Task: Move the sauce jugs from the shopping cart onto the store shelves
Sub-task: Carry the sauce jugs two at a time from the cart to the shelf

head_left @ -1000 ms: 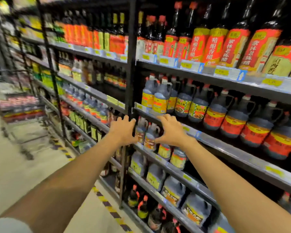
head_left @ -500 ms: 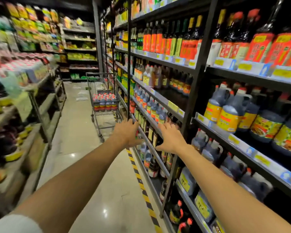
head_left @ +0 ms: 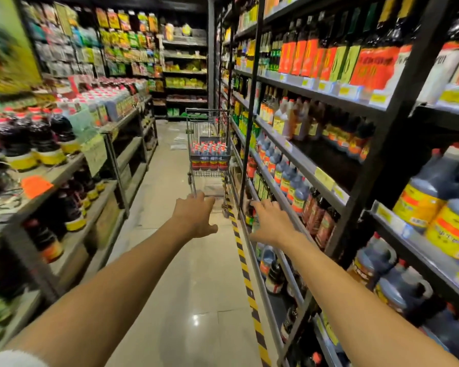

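Reaching mid-frame, left hand (head_left: 195, 217) and right hand (head_left: 272, 223) spread, holding nothing; shopping cart (head_left: 208, 149) with sauce jugs (head_left: 209, 154) upper centre

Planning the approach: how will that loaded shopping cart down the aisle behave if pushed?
Probably rolls readily: the shopping cart stands on a glossy tiled floor. Likely heavy and slow to start or stop, since its basket is packed with red-capped sauce jugs. Tipping seems unlikely with that load sitting low in the basket.

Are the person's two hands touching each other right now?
Apart. The head view shows a strip of floor and the striped tape between the left hand and the right hand. Both are spread open and hold nothing.
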Demonstrator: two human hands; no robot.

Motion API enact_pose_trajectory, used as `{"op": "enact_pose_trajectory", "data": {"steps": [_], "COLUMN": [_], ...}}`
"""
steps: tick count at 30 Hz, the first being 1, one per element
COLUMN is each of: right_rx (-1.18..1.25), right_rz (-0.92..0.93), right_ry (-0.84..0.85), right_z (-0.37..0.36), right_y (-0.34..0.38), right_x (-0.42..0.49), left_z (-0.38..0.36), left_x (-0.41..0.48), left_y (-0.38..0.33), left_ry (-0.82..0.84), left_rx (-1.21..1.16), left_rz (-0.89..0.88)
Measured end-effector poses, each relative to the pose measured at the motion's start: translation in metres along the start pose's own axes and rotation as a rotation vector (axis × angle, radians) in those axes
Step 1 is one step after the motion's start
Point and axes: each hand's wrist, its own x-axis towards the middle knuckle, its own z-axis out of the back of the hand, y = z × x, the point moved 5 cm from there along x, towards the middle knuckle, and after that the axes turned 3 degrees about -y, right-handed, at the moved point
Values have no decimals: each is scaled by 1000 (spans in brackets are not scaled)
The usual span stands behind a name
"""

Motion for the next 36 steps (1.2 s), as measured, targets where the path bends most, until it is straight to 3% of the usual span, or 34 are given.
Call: {"op": "enact_pose_trajectory", "data": {"steps": [7,21,36], "right_rx": [71,114,234], "right_rz": [20,11,-102], "right_ry": [37,93,34], "right_z": [-18,-42,-96], "right_y": [22,77,39], "right_x": [115,367,686], "left_z": [-37,-85,-157], "left_x": [85,297,584], "left_y": [59,206,301], "left_ry": [120,65,73], "left_rx": [-13,-68,-53], "left_rz": [15,34,50]}}
